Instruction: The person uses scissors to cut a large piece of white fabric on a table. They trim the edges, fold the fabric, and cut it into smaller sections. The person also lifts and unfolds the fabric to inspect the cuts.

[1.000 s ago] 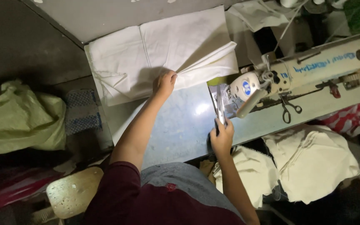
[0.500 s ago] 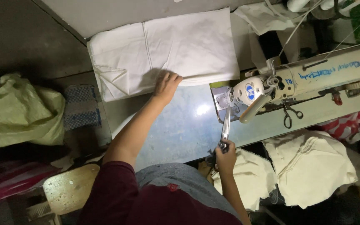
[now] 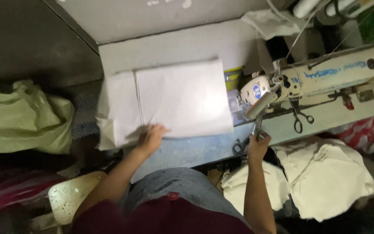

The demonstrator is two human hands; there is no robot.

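A stack of white fabric pieces [image 3: 178, 99] lies flat on the blue-grey sewing table [image 3: 195, 151], left of the white sewing machine [image 3: 308, 80]. My left hand [image 3: 150, 138] rests with its fingers on the near edge of the fabric. Near the table's front edge, just below the machine head, my right hand [image 3: 258, 145] grips a pair of scissors [image 3: 249, 138] with the blades pointing up toward the needle area.
A second pair of scissors [image 3: 299, 119] lies on the machine bed. Cream cloth piles [image 3: 325, 173] sit at my lower right. A pale green sack [image 3: 22, 117] is at the left, a stool [image 3: 72, 197] below it. A yellow-rimmed container [image 3: 233, 76] peeks out behind the fabric.
The fabric has been laid flat and squared into a neat stack. My left hand slid back to its near edge. My right hand with the scissors dropped toward the table's front edge.
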